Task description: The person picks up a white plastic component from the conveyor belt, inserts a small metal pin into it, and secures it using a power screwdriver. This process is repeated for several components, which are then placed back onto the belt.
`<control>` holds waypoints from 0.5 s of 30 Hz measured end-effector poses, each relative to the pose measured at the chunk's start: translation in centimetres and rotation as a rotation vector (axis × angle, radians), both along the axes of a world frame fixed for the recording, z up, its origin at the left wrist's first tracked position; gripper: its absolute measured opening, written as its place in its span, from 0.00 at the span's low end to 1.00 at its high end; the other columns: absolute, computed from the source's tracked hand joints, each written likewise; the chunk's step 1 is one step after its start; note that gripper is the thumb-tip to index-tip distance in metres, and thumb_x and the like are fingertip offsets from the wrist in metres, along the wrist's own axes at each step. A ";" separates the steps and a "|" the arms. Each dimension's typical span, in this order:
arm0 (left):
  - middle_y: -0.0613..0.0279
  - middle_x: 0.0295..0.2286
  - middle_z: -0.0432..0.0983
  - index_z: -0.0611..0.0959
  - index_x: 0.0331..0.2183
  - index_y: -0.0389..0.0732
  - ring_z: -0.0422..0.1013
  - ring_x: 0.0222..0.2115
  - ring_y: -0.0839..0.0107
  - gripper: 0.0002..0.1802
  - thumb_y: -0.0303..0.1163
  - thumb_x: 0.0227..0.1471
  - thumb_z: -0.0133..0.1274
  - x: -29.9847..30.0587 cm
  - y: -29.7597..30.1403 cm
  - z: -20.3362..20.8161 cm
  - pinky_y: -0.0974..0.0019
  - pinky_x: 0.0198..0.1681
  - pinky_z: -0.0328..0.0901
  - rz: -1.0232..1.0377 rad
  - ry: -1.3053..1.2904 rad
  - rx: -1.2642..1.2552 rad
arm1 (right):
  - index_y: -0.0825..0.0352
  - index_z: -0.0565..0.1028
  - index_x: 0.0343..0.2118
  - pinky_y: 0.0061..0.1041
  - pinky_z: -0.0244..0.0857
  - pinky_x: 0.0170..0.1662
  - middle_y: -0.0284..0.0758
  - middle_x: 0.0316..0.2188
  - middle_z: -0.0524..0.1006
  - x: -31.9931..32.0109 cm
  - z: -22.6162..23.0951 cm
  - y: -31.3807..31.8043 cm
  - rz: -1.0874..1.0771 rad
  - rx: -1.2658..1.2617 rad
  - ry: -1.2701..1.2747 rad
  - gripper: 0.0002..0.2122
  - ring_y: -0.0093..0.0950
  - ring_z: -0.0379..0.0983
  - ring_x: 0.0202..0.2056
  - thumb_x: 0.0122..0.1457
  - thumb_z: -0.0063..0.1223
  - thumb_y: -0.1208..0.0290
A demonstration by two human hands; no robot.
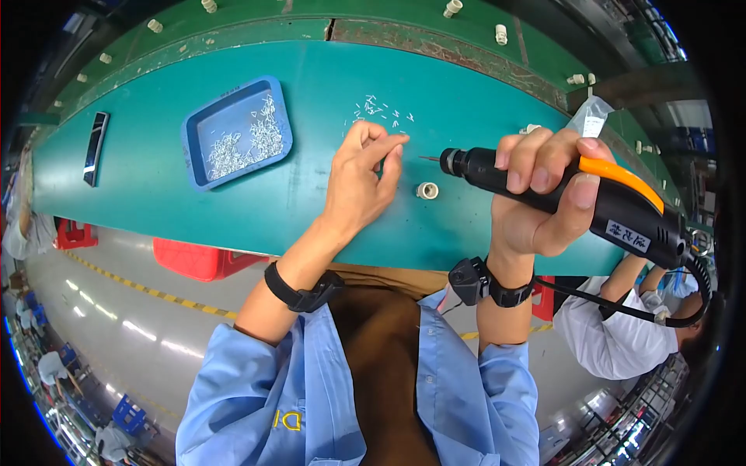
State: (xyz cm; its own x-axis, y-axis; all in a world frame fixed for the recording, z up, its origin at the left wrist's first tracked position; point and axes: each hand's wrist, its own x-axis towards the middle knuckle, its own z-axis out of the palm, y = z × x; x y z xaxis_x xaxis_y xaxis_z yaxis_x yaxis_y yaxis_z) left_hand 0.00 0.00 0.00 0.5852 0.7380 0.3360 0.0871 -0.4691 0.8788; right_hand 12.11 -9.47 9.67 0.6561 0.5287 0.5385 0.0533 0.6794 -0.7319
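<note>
In my right hand is a black electric screwdriver with an orange lever, my fingers wrapped round its body. Its thin bit points left, toward my left hand. That hand is over the green table, its fingers curled and the index finger and thumb close together; anything between them is too small to make out. Just right of it, a small white cylindrical fitting sits on the tabletop, below the screwdriver's tip and touched by neither hand. Small silvery screw-like pieces are scattered beyond my left fingertips.
A blue tray with many small metal pieces lies left on the green table; a phone is farther left. White fittings stand along the far green strip. A clear bag lies at right, near another person's white sleeve. Red stool in front.
</note>
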 end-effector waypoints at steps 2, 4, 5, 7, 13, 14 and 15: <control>0.63 0.24 0.66 0.82 0.31 0.37 0.62 0.18 0.76 0.08 0.22 0.42 0.59 -0.3 -0.2 0.1 0.72 0.19 0.57 -0.020 -0.040 0.040 | 0.62 0.64 0.45 0.27 0.61 0.24 0.30 0.18 0.64 -0.3 0.2 -0.1 0.021 0.017 -0.029 0.20 0.24 0.63 0.17 0.53 0.55 0.59; 0.64 0.24 0.66 0.82 0.31 0.37 0.62 0.18 0.76 0.09 0.21 0.41 0.59 -0.5 -0.3 0.2 0.72 0.19 0.57 -0.030 -0.062 0.063 | 0.62 0.64 0.45 0.27 0.61 0.24 0.30 0.18 0.64 -0.4 0.3 -0.2 0.032 0.029 -0.046 0.19 0.23 0.62 0.17 0.54 0.54 0.59; 0.64 0.24 0.66 0.82 0.30 0.37 0.62 0.18 0.76 0.09 0.21 0.41 0.59 -0.6 -0.4 0.2 0.72 0.19 0.57 -0.035 -0.081 0.081 | 0.62 0.64 0.45 0.27 0.60 0.24 0.29 0.18 0.64 -0.4 0.5 -0.4 0.060 0.037 -0.058 0.19 0.23 0.62 0.17 0.54 0.54 0.59; 0.64 0.24 0.66 0.82 0.30 0.37 0.62 0.18 0.76 0.09 0.20 0.41 0.59 -0.7 -0.5 0.3 0.72 0.19 0.56 -0.047 -0.117 0.113 | 0.62 0.64 0.45 0.27 0.60 0.23 0.29 0.19 0.64 -0.4 0.8 -0.7 0.115 0.048 -0.080 0.19 0.23 0.62 0.17 0.54 0.53 0.59; 0.63 0.24 0.65 0.82 0.30 0.38 0.63 0.18 0.75 0.09 0.19 0.41 0.59 -0.9 -1.1 0.5 0.72 0.19 0.57 -0.085 -0.126 0.081 | 0.61 0.65 0.45 0.28 0.60 0.23 0.29 0.19 0.64 -0.4 1.5 -1.1 0.163 0.063 -0.085 0.19 0.24 0.63 0.17 0.54 0.53 0.58; 0.63 0.23 0.65 0.82 0.30 0.38 0.63 0.18 0.75 0.09 0.19 0.41 0.59 -0.9 -1.3 0.5 0.72 0.19 0.57 -0.088 -0.134 0.078 | 0.61 0.65 0.45 0.28 0.60 0.23 0.29 0.19 0.65 -0.3 1.5 -1.2 0.182 0.060 -0.098 0.20 0.24 0.63 0.17 0.54 0.53 0.57; 0.63 0.23 0.65 0.82 0.30 0.38 0.63 0.18 0.75 0.09 0.19 0.41 0.59 -0.9 -1.3 0.5 0.72 0.19 0.57 -0.088 -0.144 0.078 | 0.61 0.65 0.45 0.28 0.60 0.23 0.29 0.20 0.65 -0.3 1.5 -1.2 0.202 0.060 -0.113 0.20 0.24 0.63 0.17 0.54 0.53 0.57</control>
State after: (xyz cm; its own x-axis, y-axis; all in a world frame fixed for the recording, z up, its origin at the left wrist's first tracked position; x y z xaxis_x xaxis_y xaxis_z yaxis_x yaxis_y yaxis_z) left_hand -0.92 -1.35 0.54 0.5883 0.6541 0.4755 -0.0816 -0.5370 0.8396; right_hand 11.80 -10.70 11.15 0.4741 0.6083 0.6366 -0.0092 0.7264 -0.6873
